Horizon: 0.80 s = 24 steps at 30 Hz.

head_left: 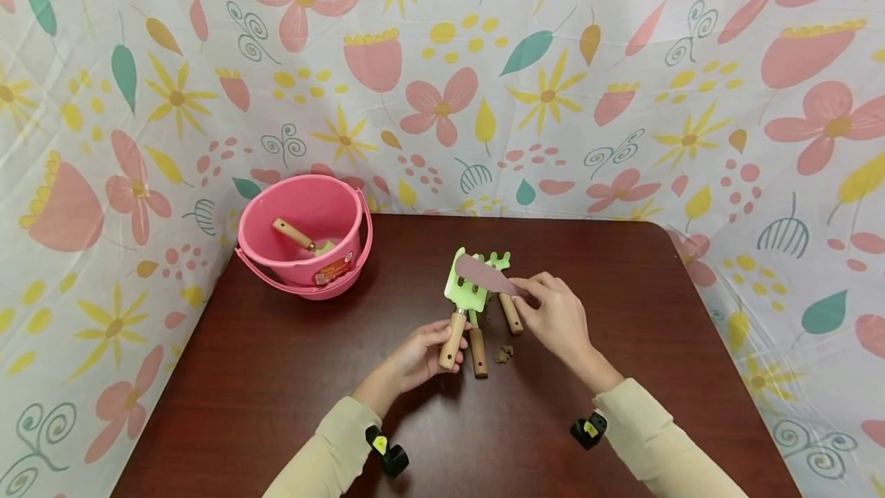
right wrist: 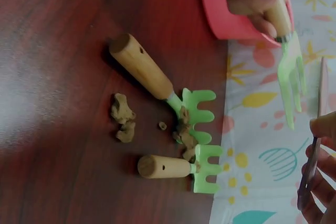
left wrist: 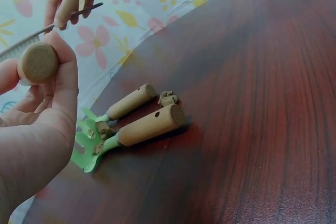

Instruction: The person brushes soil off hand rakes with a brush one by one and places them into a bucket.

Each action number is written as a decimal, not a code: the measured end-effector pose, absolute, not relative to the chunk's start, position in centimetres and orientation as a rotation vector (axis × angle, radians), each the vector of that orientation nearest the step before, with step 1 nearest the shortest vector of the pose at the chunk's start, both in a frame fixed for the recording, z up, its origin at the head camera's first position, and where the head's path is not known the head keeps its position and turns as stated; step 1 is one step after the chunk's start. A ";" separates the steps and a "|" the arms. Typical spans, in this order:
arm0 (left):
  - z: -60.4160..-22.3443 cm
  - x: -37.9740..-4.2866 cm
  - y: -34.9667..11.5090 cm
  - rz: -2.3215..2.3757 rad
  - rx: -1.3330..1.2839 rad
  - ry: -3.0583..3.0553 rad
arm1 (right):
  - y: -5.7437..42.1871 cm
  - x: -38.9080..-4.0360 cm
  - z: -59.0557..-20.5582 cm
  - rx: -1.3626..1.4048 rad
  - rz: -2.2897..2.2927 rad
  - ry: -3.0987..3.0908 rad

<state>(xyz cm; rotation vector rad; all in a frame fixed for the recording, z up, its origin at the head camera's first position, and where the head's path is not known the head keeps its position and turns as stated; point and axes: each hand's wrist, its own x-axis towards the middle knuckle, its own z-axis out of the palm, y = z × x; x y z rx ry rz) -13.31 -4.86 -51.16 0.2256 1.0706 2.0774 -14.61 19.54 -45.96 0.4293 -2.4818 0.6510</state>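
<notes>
— Since you asked for progress: desk (head_left: 636, 298) carries bucket (head_left: 276, 271) at its far left corner, one tool (head_left: 293, 233) inside.
— Held fork?
— Fork (head_left: 467, 298) above mid-desk, left hand (head_left: 418, 356) gripping its handle. One rake (right wrist: 160, 82) and a second rake (right wrist: 184, 167) lie under it, toward the far edge.
— Right hand (head_left: 556, 313)?
— Pinching scraper (head_left: 484, 275) near fork's head; contact unclear.
— Done vs left?
— My read: one bucketed, fork in work, both rakes left. Brown clumps (right wrist: 185, 134) at the rakes, loose lumps (right wrist: 123, 111) beside their handles.
</notes>
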 end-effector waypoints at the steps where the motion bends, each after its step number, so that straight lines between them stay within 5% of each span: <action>1: -51.1 -13.4 -4.9 2.083 0.224 1.072 | 19.5 -14.4 -46.0 0.444 0.644 -2.488; 24: -51.0 -13.2 -4.8 2.049 0.204 1.092 | 20.5 -15.1 -45.7 0.403 0.455 -2.382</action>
